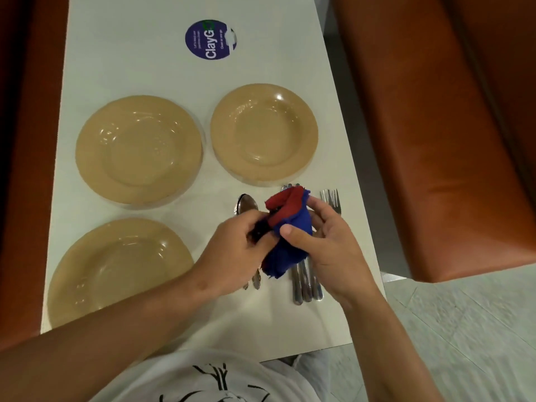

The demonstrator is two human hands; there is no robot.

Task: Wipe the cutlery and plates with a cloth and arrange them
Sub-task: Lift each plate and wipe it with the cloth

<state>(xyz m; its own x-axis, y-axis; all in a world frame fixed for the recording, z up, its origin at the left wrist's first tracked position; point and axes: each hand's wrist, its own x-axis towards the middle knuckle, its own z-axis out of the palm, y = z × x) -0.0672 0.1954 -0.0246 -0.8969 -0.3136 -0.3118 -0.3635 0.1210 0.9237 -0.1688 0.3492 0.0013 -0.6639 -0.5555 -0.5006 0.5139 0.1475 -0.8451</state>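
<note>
Closest to me, my forearms reach in over the near edge of the white counter (162, 53), above my white printed shirt (208, 381). My left hand (235, 250) is curled, its fingers pinching the dark end of the cloth (285, 236). My right hand (327, 242) wraps the same cloth from the other side, thumb pressed across the blue fold and fingertips bent round the back. The cloth is bunched blue with a red part on top, held just above the counter. I cannot tell whether any cutlery is wrapped inside it. Under my hands the cutlery lies on the counter: spoons (246, 204) with a bowl showing beyond my left hand and handle tips poking out below it, a bundle of steel handles (304, 285) below the cloth, and a fork (330, 198) with tines showing past my right fingers. On my left the nearest tan plate (116, 271) sits close to the counter's left edge and is partly covered by my left forearm. Farther out are a second plate (139, 149) and, right of it, a smaller deep plate (264, 132), nearly touching each other. The cutlery lies near the counter's right edge, beyond which there is pale floor (464, 329) and an orange bench seat (435, 111). Past the plates the counter carries a round purple sticker (210, 39).
</note>
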